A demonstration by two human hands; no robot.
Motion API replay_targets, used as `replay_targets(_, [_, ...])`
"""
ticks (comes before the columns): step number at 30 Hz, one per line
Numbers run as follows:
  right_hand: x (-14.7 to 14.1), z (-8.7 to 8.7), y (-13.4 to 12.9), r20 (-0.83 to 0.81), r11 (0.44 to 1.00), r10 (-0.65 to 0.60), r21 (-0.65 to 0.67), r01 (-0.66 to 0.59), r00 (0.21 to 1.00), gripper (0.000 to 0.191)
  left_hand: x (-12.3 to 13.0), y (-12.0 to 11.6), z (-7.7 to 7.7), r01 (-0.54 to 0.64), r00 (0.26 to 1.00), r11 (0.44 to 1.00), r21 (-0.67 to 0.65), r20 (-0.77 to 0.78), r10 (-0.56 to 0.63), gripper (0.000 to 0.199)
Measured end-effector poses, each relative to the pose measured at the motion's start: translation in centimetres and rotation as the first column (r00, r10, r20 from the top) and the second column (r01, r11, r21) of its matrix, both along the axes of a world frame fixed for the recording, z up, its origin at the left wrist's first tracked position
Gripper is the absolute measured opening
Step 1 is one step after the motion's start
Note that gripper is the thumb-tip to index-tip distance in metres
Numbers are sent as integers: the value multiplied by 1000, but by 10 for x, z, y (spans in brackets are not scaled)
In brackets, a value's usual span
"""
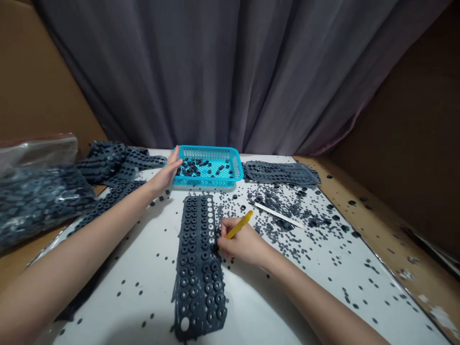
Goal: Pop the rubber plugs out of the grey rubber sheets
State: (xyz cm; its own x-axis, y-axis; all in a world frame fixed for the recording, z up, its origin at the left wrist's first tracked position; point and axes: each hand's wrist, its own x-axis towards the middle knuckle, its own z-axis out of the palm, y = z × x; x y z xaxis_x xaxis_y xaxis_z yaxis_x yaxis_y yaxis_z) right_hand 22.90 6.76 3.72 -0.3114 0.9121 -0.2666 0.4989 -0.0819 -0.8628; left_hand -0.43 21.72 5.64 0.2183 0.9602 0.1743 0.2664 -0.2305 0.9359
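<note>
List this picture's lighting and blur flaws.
Head view: soft shadow falls on the white table beside the left forearm; the plastic bag shows glare on top, smearing below; the brown panel at right is dim; the yellow tool in the right hand looks sharper.

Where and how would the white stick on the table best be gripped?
Probably around mid-length, pinched across its width from above: the slim white stick lies flat and slants across the white tabletop, its dark tip end nearest the blue plastic basket. Dark bits lie close along both sides, so a low sideways approach would likely sweep them along.
</note>
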Motion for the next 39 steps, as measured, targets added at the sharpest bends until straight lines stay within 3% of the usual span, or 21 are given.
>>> replay_targets(3, [0,-1,0,10,1000,13,-5,-13,1000,15,2,-30,12,1,1000,996,92,-28,1,58])
replay_targets(5, [0,-1,1,0,1000,21,-9,-21,1000,15,4,-71,14,113,965,969,222,-256,-54,39])
replay_targets(6, [0,0,1,-8,1000,22,-5,-22,1000,15,6,-97,13,208,914,952,223,-390,-108,26])
replay_targets(8, [1,3,1,-26,1000,16,22,-16,1000,16,7,-154,3,424,761,898,115,-584,-284,12])
replay_targets(9, [2,6,1,-34,999,8,40,-7,999,16,8,-180,-5,499,697,863,81,-630,-343,14])
replay_targets(12, [6,18,-1,-72,997,-28,68,32,997,14,9,-237,-30,555,641,819,146,-702,-310,38])
replay_targets(14, [9,23,-4,-107,996,-50,71,58,993,13,8,-250,-43,572,634,783,245,-738,-232,32])
replay_targets(17, [15,25,-16,-179,993,-74,73,88,981,11,6,-243,-47,592,660,739,320,-719,-217,19])
replay_targets(20, [18,19,-31,-260,990,-123,36,137,958,10,0,-228,-35,628,654,759,174,-646,-393,16])
replay_targets(23, [17,8,-42,-311,975,-214,-8,223,926,12,-7,-218,-19,692,589,721,28,-600,-542,11])
replay_targets(25, [14,-2,-44,-332,965,-254,-17,263,908,14,-8,-213,-12,710,572,704,1,-584,-576,16])
replay_targets(27, [10,-13,-45,-346,961,-263,-6,278,901,14,-5,-206,-10,686,601,727,32,-588,-541,22])
replay_targets(32, [4,-28,-42,-395,958,-269,-16,286,878,15,15,-174,-15,537,685,829,159,-655,-318,18])
replay_targets(36, [3,-27,-42,-359,966,-242,2,260,902,14,33,-151,-17,555,631,809,194,-732,-257,20])
replay_targets(39, [4,-24,-41,-251,971,-199,78,225,947,13,43,-142,-15,617,528,771,157,-809,-258,21])
